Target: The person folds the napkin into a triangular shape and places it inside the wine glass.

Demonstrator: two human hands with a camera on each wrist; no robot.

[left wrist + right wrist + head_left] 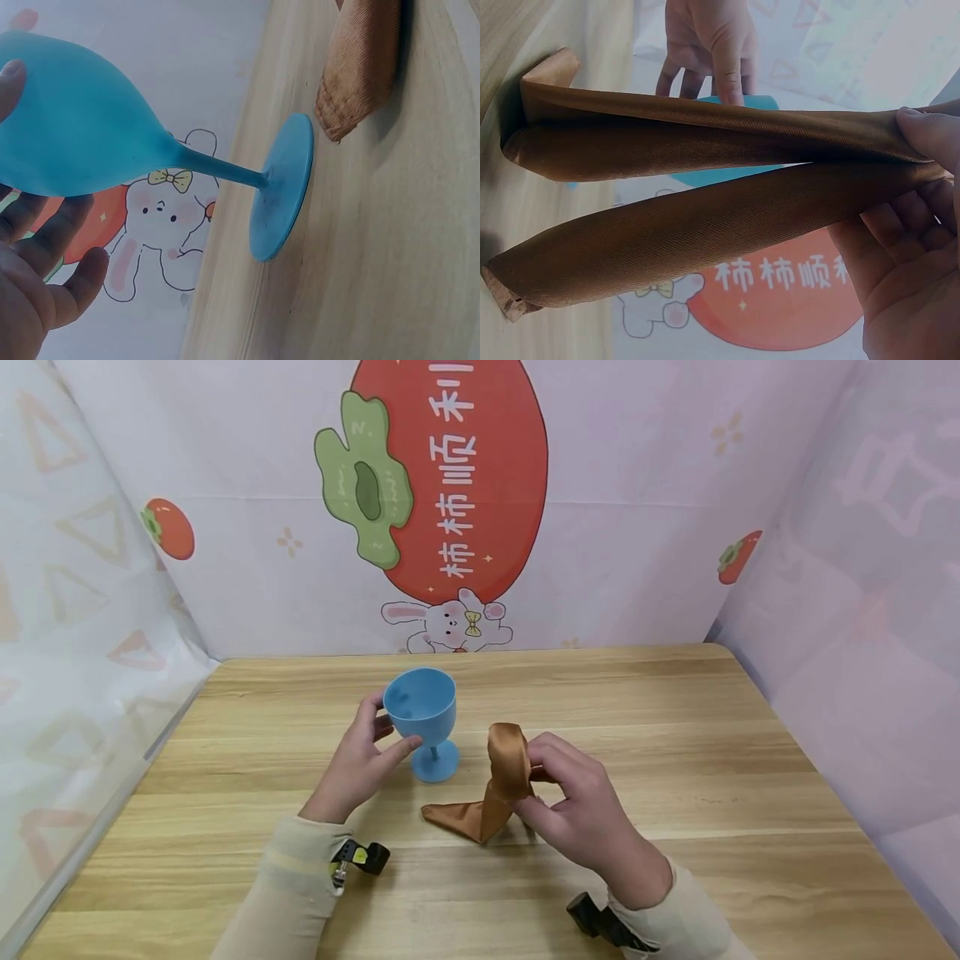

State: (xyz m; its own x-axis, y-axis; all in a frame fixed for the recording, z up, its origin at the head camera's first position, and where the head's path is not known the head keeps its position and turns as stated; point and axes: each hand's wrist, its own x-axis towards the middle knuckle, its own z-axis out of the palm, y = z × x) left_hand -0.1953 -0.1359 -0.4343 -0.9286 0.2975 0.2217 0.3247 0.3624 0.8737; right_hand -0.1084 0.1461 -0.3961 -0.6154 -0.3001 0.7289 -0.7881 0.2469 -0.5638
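Observation:
A blue plastic goblet (424, 722) stands upright near the middle of the table, its foot down at the wood. My left hand (356, 772) holds its bowl from the left, thumb in front and fingers behind. In the left wrist view the thumb lies on the goblet's bowl (82, 124), fingers at the other side. To the right, my right hand (581, 806) pinches a folded brown satin cloth (504, 764) by its top. The cloth's strips hang down, and one tail bends leftward along the table near the goblet's foot. Its folded lengths (667, 217) show close up in the right wrist view.
The wooden table (675, 710) reaches back to a white curtain (622, 527) printed with a large persimmon and a rabbit. Pale fabric also hangs at the left and right sides. A black wrist camera (371, 858) is strapped on the left sleeve, and another camera (592, 917) on the right.

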